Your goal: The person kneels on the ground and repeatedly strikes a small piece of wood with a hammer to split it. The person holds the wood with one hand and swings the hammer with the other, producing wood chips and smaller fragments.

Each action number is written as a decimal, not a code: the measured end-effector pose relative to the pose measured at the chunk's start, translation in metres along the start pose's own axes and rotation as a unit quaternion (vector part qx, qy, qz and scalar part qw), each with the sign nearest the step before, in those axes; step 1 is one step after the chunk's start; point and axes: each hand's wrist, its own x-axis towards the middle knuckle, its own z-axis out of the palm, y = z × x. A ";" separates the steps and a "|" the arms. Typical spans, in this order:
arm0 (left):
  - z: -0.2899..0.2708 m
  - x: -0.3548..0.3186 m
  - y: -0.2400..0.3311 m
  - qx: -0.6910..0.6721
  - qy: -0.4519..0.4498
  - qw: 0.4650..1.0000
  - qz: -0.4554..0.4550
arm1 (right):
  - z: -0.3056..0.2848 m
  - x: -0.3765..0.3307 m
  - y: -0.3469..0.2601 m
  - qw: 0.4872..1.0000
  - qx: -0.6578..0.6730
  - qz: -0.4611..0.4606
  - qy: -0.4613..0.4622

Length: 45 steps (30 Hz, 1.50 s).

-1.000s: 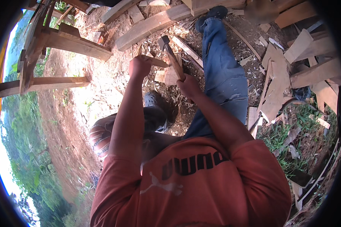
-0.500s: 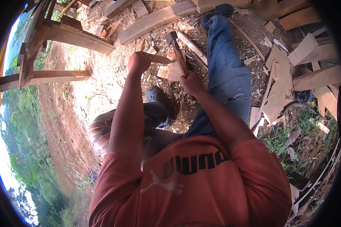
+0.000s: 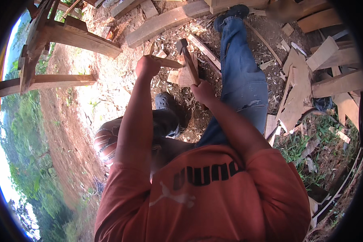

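Observation:
My left hand (image 3: pixel 147 67) is closed around a wooden stake (image 3: pixel 168 62), whose free end points right. That end reaches over a wooden block (image 3: pixel 186 76) on the ground. In my right hand (image 3: pixel 204 93) is a hatchet (image 3: pixel 191 67), gripped by its wooden handle. Its dark metal head (image 3: pixel 181 44) is at the far end, just beyond the stake, and the handle crosses over the block beside the stake's tip. Whether the blade touches the wood I cannot tell.
Wood chips (image 3: pixel 205 34) litter the soil around the block. A long curved beam (image 3: pixel 161 27) lies beyond it, and a timber frame (image 3: pixel 80 40) stands at the left. My outstretched leg in blue jeans (image 3: pixel 244 76) is close on the right. Boards and offcuts (image 3: pixel 298 92) are piled farther right.
The hatchet and my right hand have come slightly down toward me. My left hand and the stake have barely moved.

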 end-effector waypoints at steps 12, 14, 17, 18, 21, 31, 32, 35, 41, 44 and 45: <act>0.005 0.000 -0.018 -0.013 0.025 1.000 0.000 | -0.029 -0.005 -0.059 0.999 0.027 0.012 -0.034; -0.020 -0.020 0.031 -0.034 0.040 0.998 -0.030 | -0.054 -0.008 -0.067 1.000 0.027 0.012 -0.006; -0.019 -0.012 0.017 -0.046 0.013 0.999 -0.016 | -0.063 -0.015 -0.076 0.997 0.077 0.021 -0.019; -0.014 -0.017 0.027 -0.032 0.011 0.999 -0.001 | -0.063 -0.014 -0.068 0.996 0.082 0.040 -0.024; 0.001 -0.017 0.026 -0.007 0.031 0.999 0.002 | -0.044 -0.006 -0.041 0.989 0.071 0.107 -0.074; 0.007 -0.008 0.014 -0.005 0.017 1.000 -0.015 | -0.052 0.002 -0.067 0.981 0.188 0.044 -0.001; 0.009 -0.006 0.010 -0.006 0.020 1.000 -0.011 | -0.053 0.001 -0.071 0.986 0.166 0.026 0.018; 0.011 -0.001 0.015 -0.004 0.019 1.000 -0.001 | -0.025 0.000 -0.025 0.997 0.005 -0.051 0.049; 0.019 0.000 -0.001 0.008 0.024 0.999 0.022 | 0.002 0.008 -0.007 0.994 0.020 0.101 -0.041; 0.008 -0.015 0.021 -0.012 0.022 1.000 -0.003 | -0.054 -0.015 -0.076 0.995 0.058 0.075 -0.039; 0.006 -0.012 0.022 0.005 0.027 1.000 -0.002 | -0.055 -0.016 -0.076 0.997 0.048 0.055 -0.033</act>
